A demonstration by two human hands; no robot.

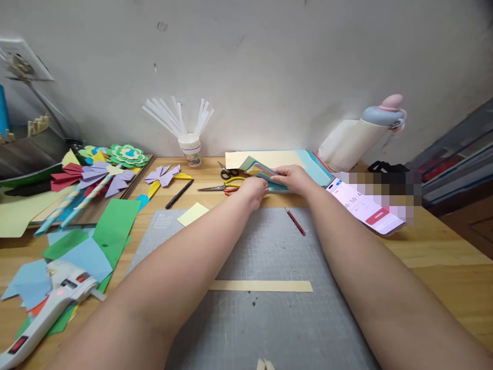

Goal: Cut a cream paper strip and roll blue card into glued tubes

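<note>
Both my hands reach to the back of the desk, over a stack of coloured paper [308, 162]. My right hand [295, 178] grips the right end of a small bundle of coloured sheets [252, 165], thumb and fingers pressed on it. My left hand [255, 191] is at the bundle's lower edge with its fingers bent and partly hidden; what it holds cannot be made out. Yellow-handled scissors [219, 187] lie just left of it, with black scissors [229, 171] behind. A cream paper strip [265, 286] lies across the grey cutting mat [246, 329].
A white glue gun [57, 298] and green and blue paper scraps lie at left, near paper flowers [129, 155]. A cup of straws [190, 150] stands at the wall. A pencil [296, 222], pen [179, 193], phone [370, 208] and bottle [362, 136] are around the mat.
</note>
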